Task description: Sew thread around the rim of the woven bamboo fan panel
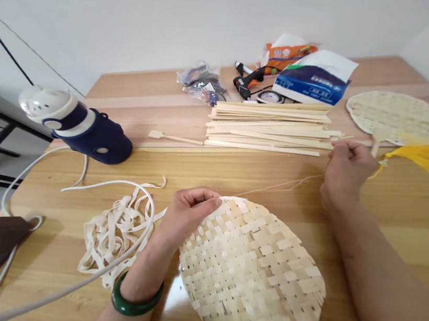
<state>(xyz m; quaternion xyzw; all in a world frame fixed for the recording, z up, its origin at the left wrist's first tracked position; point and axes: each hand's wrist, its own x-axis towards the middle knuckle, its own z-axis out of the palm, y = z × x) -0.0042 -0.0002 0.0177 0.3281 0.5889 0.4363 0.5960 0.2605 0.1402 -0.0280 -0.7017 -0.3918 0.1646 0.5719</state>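
Note:
My left hand (192, 213) pinches the upper left edge of a round woven fan panel (255, 271), thumb on top. White cloth tape shows along the edge beside the thumb. From that edge a thin thread (270, 187) stretches up and right to my right hand (348, 165), raised with its fingers pinched together on it. A small pale tip, perhaps a needle, shows near those fingers but is too fine to make out. A loose heap of white cloth tape (118, 232) lies left of my left wrist.
Behind are flat bamboo strips (266, 128), a glue gun (251, 81), a tape roll (270, 97), a plastic bag (203, 82) and a tissue pack (311, 84). A finished fan (398, 117) with yellow tassel (420, 157) lies right. Left stand a blue bottle (95, 134) and white cable (75, 282).

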